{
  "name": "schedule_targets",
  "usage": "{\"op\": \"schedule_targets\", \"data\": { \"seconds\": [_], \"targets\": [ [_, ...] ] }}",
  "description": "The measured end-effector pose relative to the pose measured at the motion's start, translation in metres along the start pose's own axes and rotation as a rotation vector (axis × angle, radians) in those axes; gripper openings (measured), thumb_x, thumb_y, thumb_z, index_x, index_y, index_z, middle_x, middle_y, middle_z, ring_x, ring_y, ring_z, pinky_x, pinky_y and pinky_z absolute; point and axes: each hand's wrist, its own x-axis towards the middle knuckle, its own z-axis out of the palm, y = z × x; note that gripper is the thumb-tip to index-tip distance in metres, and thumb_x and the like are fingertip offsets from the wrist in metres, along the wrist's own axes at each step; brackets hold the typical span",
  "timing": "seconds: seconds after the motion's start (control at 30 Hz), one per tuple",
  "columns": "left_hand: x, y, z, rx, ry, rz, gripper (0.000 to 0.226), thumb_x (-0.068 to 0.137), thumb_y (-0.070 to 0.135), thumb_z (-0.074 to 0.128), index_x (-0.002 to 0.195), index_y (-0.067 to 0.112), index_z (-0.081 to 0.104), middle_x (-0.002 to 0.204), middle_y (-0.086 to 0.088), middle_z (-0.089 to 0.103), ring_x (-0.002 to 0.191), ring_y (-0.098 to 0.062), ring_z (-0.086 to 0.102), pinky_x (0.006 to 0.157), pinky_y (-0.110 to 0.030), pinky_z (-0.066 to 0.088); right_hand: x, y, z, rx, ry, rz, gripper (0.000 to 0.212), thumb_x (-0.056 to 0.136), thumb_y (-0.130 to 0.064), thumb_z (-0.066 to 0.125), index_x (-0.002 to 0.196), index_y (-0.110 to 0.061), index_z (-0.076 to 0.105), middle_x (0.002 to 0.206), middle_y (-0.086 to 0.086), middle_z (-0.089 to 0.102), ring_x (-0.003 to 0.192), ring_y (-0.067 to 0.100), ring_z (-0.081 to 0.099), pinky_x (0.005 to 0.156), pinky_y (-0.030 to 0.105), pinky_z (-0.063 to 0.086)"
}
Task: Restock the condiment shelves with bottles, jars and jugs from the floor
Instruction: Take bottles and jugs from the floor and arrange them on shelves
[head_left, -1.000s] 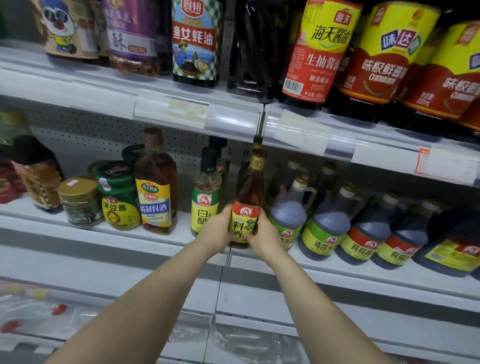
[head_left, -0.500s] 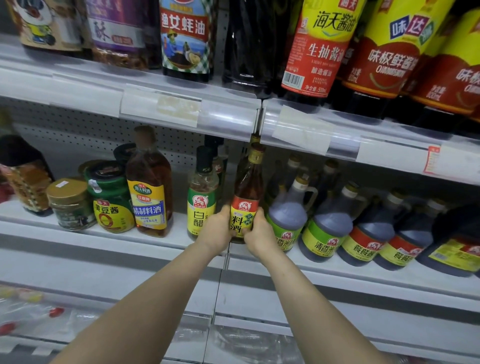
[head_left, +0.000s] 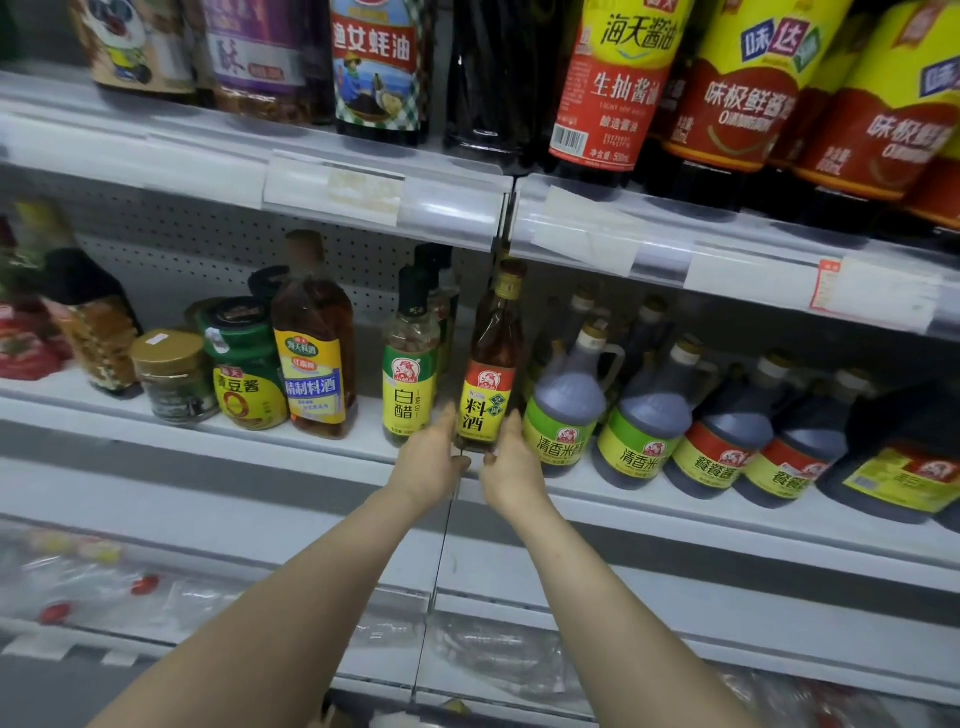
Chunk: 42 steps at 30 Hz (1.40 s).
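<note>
Head view, wine bottle (head_left: 491, 364) further back, left hand (head_left: 431, 462), right hand (head_left: 511, 465) lower

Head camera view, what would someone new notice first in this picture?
Dead centre, the left hand and right hand hold a brown bottle with a red and yellow label by its base, at the front edge of the middle shelf. Right of it stands a row of dark jugs. Big soy sauce bottles with red and yellow labels crowd the top shelf above.
</note>
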Motion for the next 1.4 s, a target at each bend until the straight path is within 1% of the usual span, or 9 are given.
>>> {"op": "schedule_targets", "data": {
  "seconds": [0.2,0.37,0.47,0.7,0.83,1.0,1.23,1.37,1.4],
  "targets": [
    [-0.042,0.004,-0.01,-0.026,0.075,0.045,0.051,0.089,0.018,0.07,0.137,0.017,0.055,0.125,-0.007,0.066,0.115,-0.026,0.062,0.096,-0.038,0.049,-0.032,0.018,-0.007,0.039,-0.002,-0.089,0.065,0.094,0.006,0.045,0.151,-0.023,0.035,0.134,0.008,0.058,0.12,0.031,0.057,0.082,0.024,0.039],
    [-0.091,0.006,-0.01,-0.031,0.119,-0.008,0.048,0.09,0.024,0.069,0.137,0.017,0.056,0.127,-0.002,0.067,0.118,-0.02,0.061,0.098,-0.033,0.047,-0.062,0.033,-0.008,-0.003,-0.089,-0.152,0.061,0.099,-0.002,0.045,0.156,-0.023,0.032,0.15,0.011,0.049,0.134,0.031,0.049,0.098,0.033,0.045],
    [-0.126,0.003,-0.007,-0.029,0.146,-0.031,0.048,0.09,0.024,0.069,0.136,0.016,0.056,0.128,-0.002,0.066,0.119,-0.02,0.06,0.098,-0.032,0.046,-0.083,0.043,-0.002,-0.031,-0.135,-0.208,0.058,0.099,-0.003,0.044,0.154,-0.021,0.036,0.149,0.011,0.051,0.131,0.03,0.052,0.097,0.031,0.045],
    [-0.207,-0.02,0.001,-0.049,0.156,-0.111,0.048,0.091,0.023,0.068,0.137,0.015,0.056,0.129,-0.001,0.065,0.12,-0.017,0.059,0.102,-0.03,0.044,-0.135,0.074,0.031,-0.023,-0.295,-0.266,0.056,0.099,-0.003,0.049,0.153,-0.016,0.039,0.153,0.007,0.046,0.139,0.024,0.047,0.109,0.031,0.041],
    [-0.24,-0.046,0.009,-0.057,0.076,-0.12,0.049,0.09,0.024,0.07,0.136,0.016,0.057,0.13,0.001,0.064,0.12,-0.014,0.059,0.101,-0.028,0.045,-0.166,0.095,0.058,0.009,-0.331,-0.215,0.054,0.098,-0.001,0.051,0.15,-0.018,0.044,0.152,0.004,0.049,0.137,0.022,0.049,0.107,0.028,0.041],
    [-0.263,-0.086,0.019,-0.048,-0.072,-0.11,0.05,0.088,0.023,0.072,0.135,0.013,0.057,0.13,-0.002,0.065,0.119,-0.017,0.061,0.097,-0.019,0.041,-0.203,0.116,0.092,0.046,-0.364,-0.104,0.057,0.096,-0.002,0.058,0.15,-0.014,0.044,0.149,0.007,0.051,0.136,0.021,0.05,0.115,0.036,0.039],
    [-0.289,-0.14,0.032,-0.059,-0.314,-0.036,0.053,0.087,0.02,0.074,0.137,0.013,0.056,0.129,-0.005,0.064,0.12,-0.019,0.059,0.101,-0.034,0.046,-0.26,0.14,0.145,0.125,-0.295,0.091,0.059,0.094,-0.003,0.061,0.149,-0.015,0.045,0.15,0.007,0.049,0.139,0.019,0.047,0.113,0.035,0.042],
    [-0.303,-0.165,0.048,-0.075,-0.404,-0.008,0.054,0.086,0.022,0.075,0.135,0.012,0.057,0.131,-0.004,0.064,0.122,-0.018,0.058,0.102,-0.03,0.045,-0.282,0.156,0.169,0.157,-0.247,0.163,0.057,0.091,-0.001,0.064,0.145,-0.012,0.05,0.142,0.008,0.057,0.131,0.024,0.054,0.097,0.022,0.051],
    [-0.308,-0.174,0.056,-0.074,-0.434,-0.015,0.054,0.085,0.023,0.075,0.135,0.012,0.057,0.132,-0.004,0.064,0.123,-0.019,0.058,0.101,-0.031,0.045,-0.288,0.162,0.177,0.157,-0.25,0.19,0.057,0.09,-0.002,0.065,0.144,-0.013,0.051,0.14,0.007,0.058,0.13,0.024,0.055,0.099,0.024,0.05]
  ]
}}
